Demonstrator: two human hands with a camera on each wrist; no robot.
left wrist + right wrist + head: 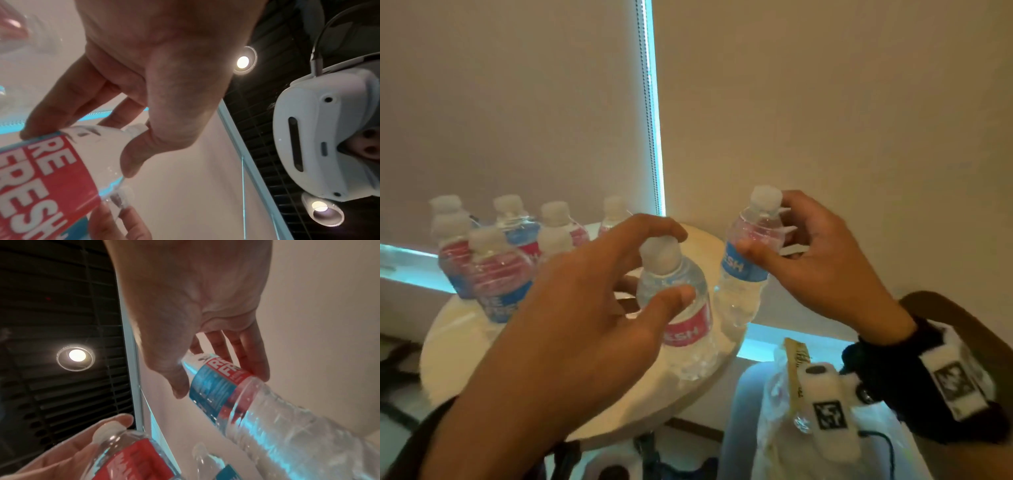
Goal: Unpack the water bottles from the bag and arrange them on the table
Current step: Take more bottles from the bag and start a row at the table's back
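My left hand [671, 263] grips a clear water bottle [688, 329] with a red label. Its fingers curl over the white cap and the thumb presses the shoulder, at the front right of the round white table [458, 342]. The left wrist view shows the same left hand [86, 146] around that red-labelled bottle [51, 170]. My right hand [767, 226] holds a second bottle [739, 294], blue label facing me, by its neck and shoulder. This bottle is tilted at the table's right edge. In the right wrist view, the right hand [220, 384] pinches that bottle [287, 426].
Several more bottles [496, 274] stand grouped at the table's back left. A clear plastic bag [784, 394] lies on my lap at lower right. A brown chair back [945, 315] is at right. Roller blinds with a bead chain [650, 137] hang behind.
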